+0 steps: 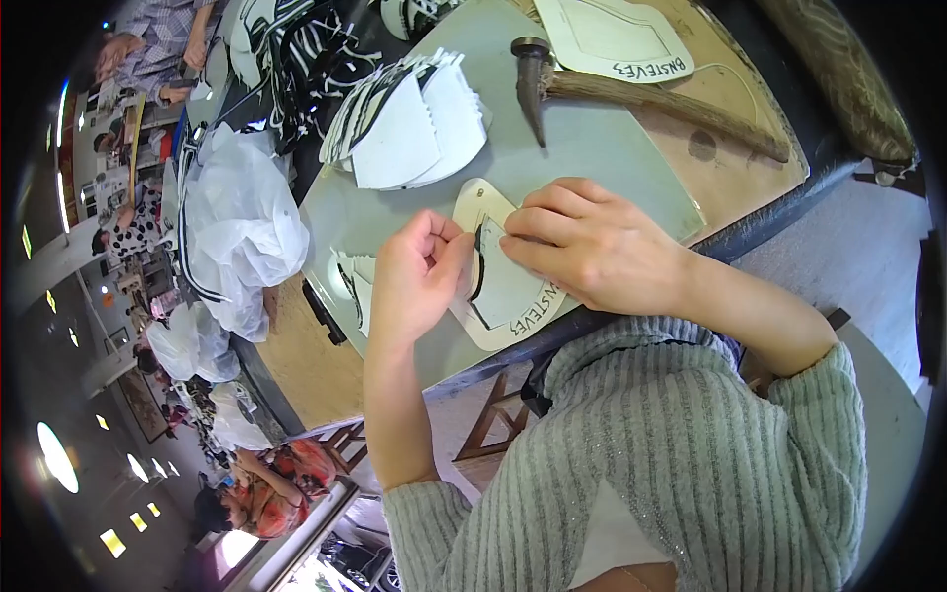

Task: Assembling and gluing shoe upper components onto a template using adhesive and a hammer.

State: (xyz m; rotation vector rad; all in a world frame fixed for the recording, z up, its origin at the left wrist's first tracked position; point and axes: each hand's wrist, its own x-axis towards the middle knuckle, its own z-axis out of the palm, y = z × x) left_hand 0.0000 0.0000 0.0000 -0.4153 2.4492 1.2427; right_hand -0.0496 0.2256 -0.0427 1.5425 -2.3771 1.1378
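Observation:
A cream template board (476,197) with rounded ends and writing along one edge lies at the near side of the table. On it rests a white cut piece (505,286) with a black edging strip (480,259), probably a shoe-upper part. My left hand (419,276) pinches the strip at the piece's left edge, thumb against curled fingers. With bent fingers together, my right hand (592,245) presses down on the piece's upper right, its fingertips on the surface. The palm side of the right hand is hidden.
Beyond my hands stands a stack of white pieces (414,128) with black edging. A wooden-handled hammer (671,104) lies far right beside another cream template (621,39). More white pieces (357,281), plastic bags (242,217) and black-and-white strips (296,59) are at left, with people beyond.

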